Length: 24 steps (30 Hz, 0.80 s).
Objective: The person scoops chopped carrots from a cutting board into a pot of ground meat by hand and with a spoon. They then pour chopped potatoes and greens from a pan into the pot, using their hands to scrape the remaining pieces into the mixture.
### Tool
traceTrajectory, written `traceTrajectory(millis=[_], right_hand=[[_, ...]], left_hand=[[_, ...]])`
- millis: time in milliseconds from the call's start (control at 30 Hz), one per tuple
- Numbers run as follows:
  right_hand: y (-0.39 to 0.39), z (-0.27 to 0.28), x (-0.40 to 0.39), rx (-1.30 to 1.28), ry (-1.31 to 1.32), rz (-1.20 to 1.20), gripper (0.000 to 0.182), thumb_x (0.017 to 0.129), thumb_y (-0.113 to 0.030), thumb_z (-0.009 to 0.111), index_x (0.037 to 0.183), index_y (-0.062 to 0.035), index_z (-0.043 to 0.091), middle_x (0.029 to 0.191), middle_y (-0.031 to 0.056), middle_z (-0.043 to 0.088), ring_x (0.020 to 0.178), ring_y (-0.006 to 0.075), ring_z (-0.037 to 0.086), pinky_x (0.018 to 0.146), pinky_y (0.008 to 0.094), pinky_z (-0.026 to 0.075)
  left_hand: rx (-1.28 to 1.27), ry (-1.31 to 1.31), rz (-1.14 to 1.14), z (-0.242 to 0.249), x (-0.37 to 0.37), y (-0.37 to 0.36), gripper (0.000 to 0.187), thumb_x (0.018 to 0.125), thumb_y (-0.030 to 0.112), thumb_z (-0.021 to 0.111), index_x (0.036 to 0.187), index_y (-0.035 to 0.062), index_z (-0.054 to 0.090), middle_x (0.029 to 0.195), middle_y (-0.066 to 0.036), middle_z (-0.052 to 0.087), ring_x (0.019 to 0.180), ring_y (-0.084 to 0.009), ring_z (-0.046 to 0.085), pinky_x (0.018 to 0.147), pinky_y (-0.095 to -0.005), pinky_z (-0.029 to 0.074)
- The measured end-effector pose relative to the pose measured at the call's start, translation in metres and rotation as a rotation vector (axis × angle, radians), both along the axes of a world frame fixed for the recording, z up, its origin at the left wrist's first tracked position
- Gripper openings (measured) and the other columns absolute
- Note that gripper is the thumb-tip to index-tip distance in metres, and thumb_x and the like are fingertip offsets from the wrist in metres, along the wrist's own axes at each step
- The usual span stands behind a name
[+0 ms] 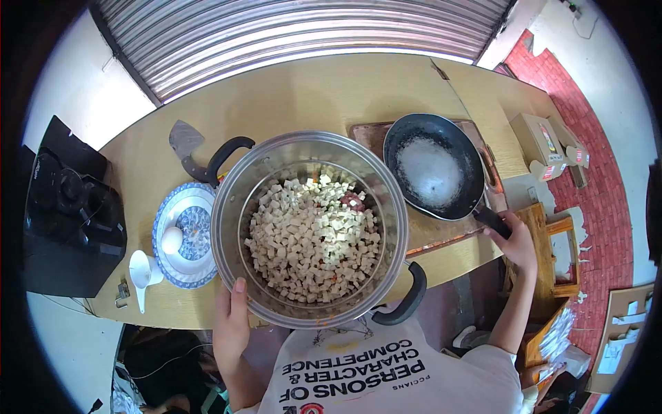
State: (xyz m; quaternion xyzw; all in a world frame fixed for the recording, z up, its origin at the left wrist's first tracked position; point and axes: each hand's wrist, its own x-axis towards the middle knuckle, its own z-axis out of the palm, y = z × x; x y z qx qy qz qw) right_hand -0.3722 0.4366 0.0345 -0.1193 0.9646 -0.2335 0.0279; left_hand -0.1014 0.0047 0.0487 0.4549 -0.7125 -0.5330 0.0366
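Observation:
A large steel pot (232, 228) with black handles fills the middle of the head view. Many small pale cubes (303, 248) lie in it, with a reddish clump (353, 201) near the right wall. At the pot's lower left rim, my left hand (232, 324) grips it, thumb over the edge and the other fingers hidden beneath. My right hand (516, 243) is closed round the handle of a black frying pan (472, 169). The pan has a whitish layer (431, 169) on its bottom and sits over a wooden board (427, 234).
Left of the pot, a blue-patterned plate (165, 238) holds an egg (172, 240). Nearby are a white measuring cup (143, 270), a broad-bladed cleaver (185, 141) and a black appliance (72, 214). Small cardboard boxes (538, 141) stand at the right. A metal shutter (296, 34) borders the far side.

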Motion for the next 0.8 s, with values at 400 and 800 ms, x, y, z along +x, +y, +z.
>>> traceTrajectory(millis=[400, 800], right_hand=[[0.005, -0.031, -0.135, 0.231, -0.124, 0.222, 0.032, 0.085, -0.028, 0.063, 0.097, 0.0006, 0.058, 0.085, 0.0209, 0.067, 0.08, 0.0357, 0.066, 0.071, 0.0434, 0.05], [0.008, 0.005, -0.145, -0.067, -0.033, 0.035, 0.022, 0.098, -0.02, 0.045, 0.102, 0.001, 0.05, 0.071, 0.0195, 0.051, 0.07, 0.0313, 0.056, 0.069, 0.0387, 0.045]], left_hand=[[0.023, 0.203, -0.028, -0.014, 0.004, -0.001, 0.056, 0.102, 0.042, 0.044, 0.133, -0.0046, 0.05, 0.126, -0.018, 0.059, 0.115, -0.0249, 0.053, 0.102, -0.0337, 0.036], [-0.148, 0.246, -0.044, -0.006, -0.005, 0.007, 0.048, 0.102, 0.039, 0.044, 0.119, -0.0042, 0.055, 0.071, -0.009, 0.052, 0.068, -0.0165, 0.047, 0.066, -0.0338, 0.04]])
